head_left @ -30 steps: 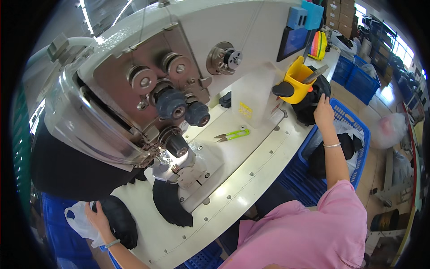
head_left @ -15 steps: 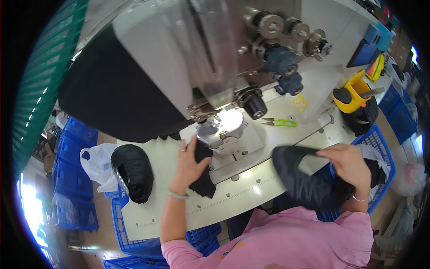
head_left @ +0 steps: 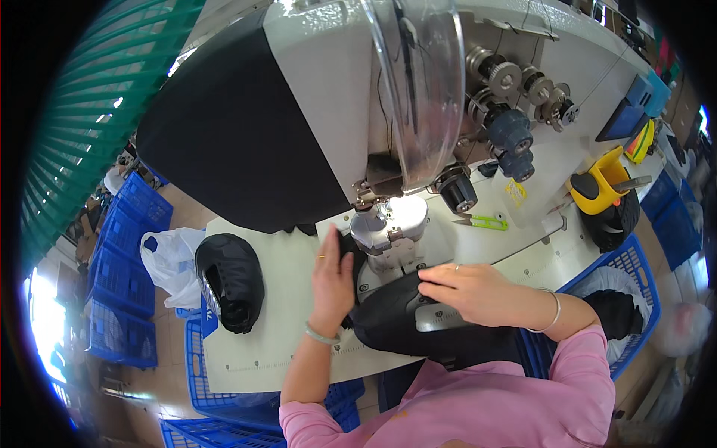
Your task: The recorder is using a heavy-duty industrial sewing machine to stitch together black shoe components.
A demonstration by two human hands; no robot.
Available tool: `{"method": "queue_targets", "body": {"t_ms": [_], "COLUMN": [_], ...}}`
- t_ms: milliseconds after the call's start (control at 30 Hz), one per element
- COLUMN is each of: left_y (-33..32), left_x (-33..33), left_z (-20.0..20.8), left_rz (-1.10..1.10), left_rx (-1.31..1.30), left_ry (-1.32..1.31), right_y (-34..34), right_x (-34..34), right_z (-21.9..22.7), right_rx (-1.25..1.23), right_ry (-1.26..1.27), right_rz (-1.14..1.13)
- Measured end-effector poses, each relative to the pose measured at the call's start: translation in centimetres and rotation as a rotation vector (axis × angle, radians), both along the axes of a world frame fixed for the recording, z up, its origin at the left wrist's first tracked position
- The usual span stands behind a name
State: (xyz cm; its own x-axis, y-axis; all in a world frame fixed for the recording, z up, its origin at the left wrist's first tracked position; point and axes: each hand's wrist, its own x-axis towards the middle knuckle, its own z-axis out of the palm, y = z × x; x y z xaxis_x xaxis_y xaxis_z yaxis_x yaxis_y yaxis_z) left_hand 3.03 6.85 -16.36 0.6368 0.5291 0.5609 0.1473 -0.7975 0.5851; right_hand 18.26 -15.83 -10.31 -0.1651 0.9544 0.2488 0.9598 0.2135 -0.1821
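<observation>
Flat and stretched out, the fingers of my left hand (head_left: 334,284) rest beside a dark fabric piece (head_left: 349,250) at the left of the sewing machine's small lit work arm (head_left: 390,233). My right hand (head_left: 478,295) is closed on the upper edge of a black shoe upper (head_left: 388,321), its fingers together and its thumb hidden. The upper lies tilted at the table's front, just below the work arm, its left end close to my left palm. Another black shoe upper (head_left: 230,280) sits on the table to the left.
The machine head (head_left: 314,67) looms above my hands, with thread tension knobs (head_left: 511,131) at its right. Green-handled thread snips (head_left: 485,222) lie behind the work arm. A yellow holder (head_left: 601,183), a white plastic bag (head_left: 172,265) and blue crates (head_left: 123,328) stand around the table (head_left: 276,351).
My right hand has brought the black shoe upper leftward to the work arm from the table's right front. My left hand has turned more upright, its fingers closer together. The view has shifted slightly.
</observation>
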Motion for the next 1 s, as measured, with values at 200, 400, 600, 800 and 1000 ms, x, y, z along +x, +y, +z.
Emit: {"method": "queue_targets", "body": {"t_ms": [200,400,600,800,1000], "left_y": [-2.2,-5.2,-5.8,-6.0,-6.4], "left_x": [-3.2,-2.6,-0.3,-0.2,0.0], "left_z": [7.5,8.9,9.3,9.6,10.4], "left_rz": [-0.296,-0.242,-0.182,-0.16,-0.123], "left_rx": [-0.912,-0.09,0.064,0.197,0.268], "left_ry": [-0.204,-0.073,-0.091,-0.032,0.01], "right_y": [1.5,3.0,3.3,2.5,2.4], "right_x": [2.4,3.0,3.4,3.0,2.6], "right_z": [2.5,1.8,1.9,2.7,3.3], "right_rx": [0.749,0.682,0.592,0.402,0.382], "right_ry": [-0.316,-0.308,-0.21,-0.075,-0.046], "right_rz": [-0.095,-0.021,0.002,0.004,-0.038]}}
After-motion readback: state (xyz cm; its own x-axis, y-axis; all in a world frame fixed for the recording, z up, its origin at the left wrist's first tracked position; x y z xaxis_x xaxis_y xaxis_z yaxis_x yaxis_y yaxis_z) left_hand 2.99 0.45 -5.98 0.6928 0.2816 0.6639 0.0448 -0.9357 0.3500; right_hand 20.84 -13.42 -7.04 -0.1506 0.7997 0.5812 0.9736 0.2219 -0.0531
